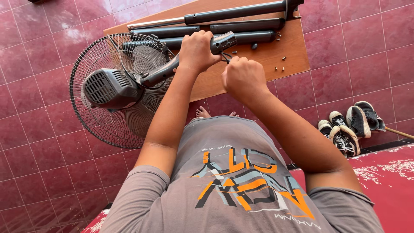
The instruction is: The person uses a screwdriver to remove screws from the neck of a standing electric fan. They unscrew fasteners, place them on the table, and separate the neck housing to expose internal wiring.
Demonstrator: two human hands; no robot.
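**Both hands on a fan's neck over a low wooden table**

I see my left hand clamped around the dark neck of a fan head, which overhangs the wooden table's left edge. My right hand is closed in a fist at the neck's open end, pinching the black cable there. Loose screws lie near the table's right edge; I judge a nudge could roll them onto the tiles.

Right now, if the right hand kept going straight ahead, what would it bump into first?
Probably the open end of the fan neck that the left hand holds; the right hand is just short of it. Depth is hard to judge.
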